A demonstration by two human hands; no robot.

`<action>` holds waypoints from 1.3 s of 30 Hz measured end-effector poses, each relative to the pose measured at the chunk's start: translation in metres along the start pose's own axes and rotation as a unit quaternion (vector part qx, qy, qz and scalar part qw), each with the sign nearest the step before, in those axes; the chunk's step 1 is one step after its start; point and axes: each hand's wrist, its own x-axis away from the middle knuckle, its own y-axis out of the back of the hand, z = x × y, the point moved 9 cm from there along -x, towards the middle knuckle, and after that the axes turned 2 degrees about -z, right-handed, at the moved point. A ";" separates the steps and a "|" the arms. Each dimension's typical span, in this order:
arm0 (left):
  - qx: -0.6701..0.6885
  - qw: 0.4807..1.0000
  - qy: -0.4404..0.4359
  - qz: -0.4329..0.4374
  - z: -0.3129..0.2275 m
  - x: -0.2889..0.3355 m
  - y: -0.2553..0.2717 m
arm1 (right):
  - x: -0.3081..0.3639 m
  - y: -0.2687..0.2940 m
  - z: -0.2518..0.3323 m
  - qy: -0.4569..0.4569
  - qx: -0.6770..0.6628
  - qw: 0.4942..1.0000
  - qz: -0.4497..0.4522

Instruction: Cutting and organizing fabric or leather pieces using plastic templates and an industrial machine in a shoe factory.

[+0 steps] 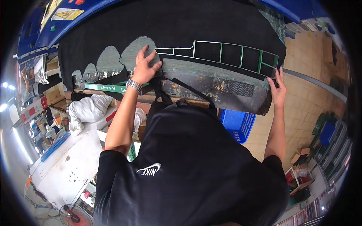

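Note:
A long, narrow green metal cutting die (241, 56), divided into open cells, lies on a black sheet (169, 22) near its front edge. My left hand (144, 69), with a metal watch on its wrist, is at the die's thin left end. Its fingers are spread, and a fingertip appears to touch the tip. At the wide right end, my right hand (278, 88) grips the die's corner between thumb and fingers. Rounded cut-outs in the sheet expose the grey board (109, 60) beneath, mostly left of the die.
Another green metal die (105, 88) rests at the worn front edge, left of me. Blue machine parts (98, 7) border the far side. Below the board are a blue crate (237, 124) and a white sack (90, 109). A fan (75, 218) stands lower left.

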 end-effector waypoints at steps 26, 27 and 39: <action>-0.024 0.998 -0.041 0.047 0.005 0.002 -0.011 | 0.004 0.004 -0.004 -0.015 -0.061 0.997 -0.034; -0.021 0.998 -0.035 0.054 0.004 0.002 -0.012 | 0.005 0.004 -0.006 -0.023 -0.079 0.996 -0.035; -0.018 0.997 -0.003 0.073 -0.004 0.000 -0.012 | 0.008 0.005 -0.007 -0.010 -0.070 0.997 -0.044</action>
